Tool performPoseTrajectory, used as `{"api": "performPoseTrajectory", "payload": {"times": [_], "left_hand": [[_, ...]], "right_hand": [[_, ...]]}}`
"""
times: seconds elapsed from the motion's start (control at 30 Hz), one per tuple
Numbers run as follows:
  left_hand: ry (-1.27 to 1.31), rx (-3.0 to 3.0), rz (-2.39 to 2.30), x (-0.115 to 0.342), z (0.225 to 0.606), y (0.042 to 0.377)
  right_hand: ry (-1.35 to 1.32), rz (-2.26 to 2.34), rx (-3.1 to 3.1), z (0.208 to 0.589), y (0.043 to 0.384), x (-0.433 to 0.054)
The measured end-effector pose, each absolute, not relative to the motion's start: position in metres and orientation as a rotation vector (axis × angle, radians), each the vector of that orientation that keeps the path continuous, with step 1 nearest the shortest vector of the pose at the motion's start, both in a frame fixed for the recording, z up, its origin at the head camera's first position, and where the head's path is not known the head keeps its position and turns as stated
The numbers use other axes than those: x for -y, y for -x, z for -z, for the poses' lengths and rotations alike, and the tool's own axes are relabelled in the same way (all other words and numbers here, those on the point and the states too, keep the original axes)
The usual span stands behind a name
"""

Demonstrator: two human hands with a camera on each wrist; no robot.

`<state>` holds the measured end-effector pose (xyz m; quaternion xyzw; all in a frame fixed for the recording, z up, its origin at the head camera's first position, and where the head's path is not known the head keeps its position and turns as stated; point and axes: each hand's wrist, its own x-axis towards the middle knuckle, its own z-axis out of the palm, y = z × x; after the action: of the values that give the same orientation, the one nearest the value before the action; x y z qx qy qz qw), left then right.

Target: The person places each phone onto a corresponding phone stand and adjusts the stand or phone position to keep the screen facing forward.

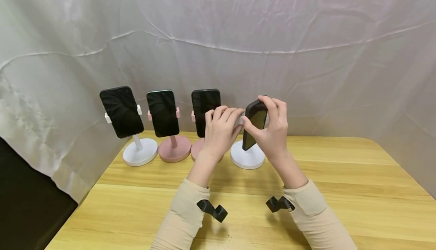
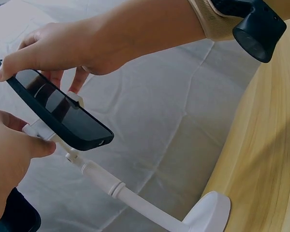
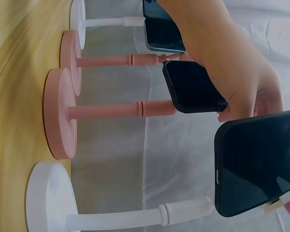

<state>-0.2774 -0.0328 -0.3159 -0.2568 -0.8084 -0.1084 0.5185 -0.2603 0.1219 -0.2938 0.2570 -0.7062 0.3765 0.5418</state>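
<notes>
A black smartphone (image 1: 255,123) stands tilted in the white phone stand (image 1: 247,160), its dark screen turned toward the right hand. With thumb and fingers on its edges, my right hand (image 1: 272,128) grips the phone near its upper part. My left hand (image 1: 220,130) pinches the stand's white clamp (image 2: 40,130) at the phone's left side. The opposite clamp arm (image 2: 75,98) shows at the phone's other edge in the left wrist view. The white stem (image 3: 135,217) runs from the round base toward the phone.
To the left, a white stand (image 1: 140,152) and two pink stands (image 1: 175,149) hold upright phones with dark screens. The nearest such phone (image 1: 205,102) is partly behind the left hand. Pale cloth (image 1: 218,22) hangs behind the wooden table (image 1: 340,189). Both wrists carry black cameras (image 1: 212,210).
</notes>
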Motion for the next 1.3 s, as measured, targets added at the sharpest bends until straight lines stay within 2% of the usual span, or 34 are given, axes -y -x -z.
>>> {"api": "performPoseTrajectory", "payload": {"times": [0.33, 1.3], "left_hand": [[0.623, 1.917, 0.266, 0.029, 0.316, 0.278], [0.607, 1.668, 0.174, 0.025, 0.333, 0.297]], "right_hand": [[-0.548, -0.883, 1.71, 0.292, 0.255, -0.122], [-0.589, -0.814, 1.719, 0.291, 0.25, -0.121]]}}
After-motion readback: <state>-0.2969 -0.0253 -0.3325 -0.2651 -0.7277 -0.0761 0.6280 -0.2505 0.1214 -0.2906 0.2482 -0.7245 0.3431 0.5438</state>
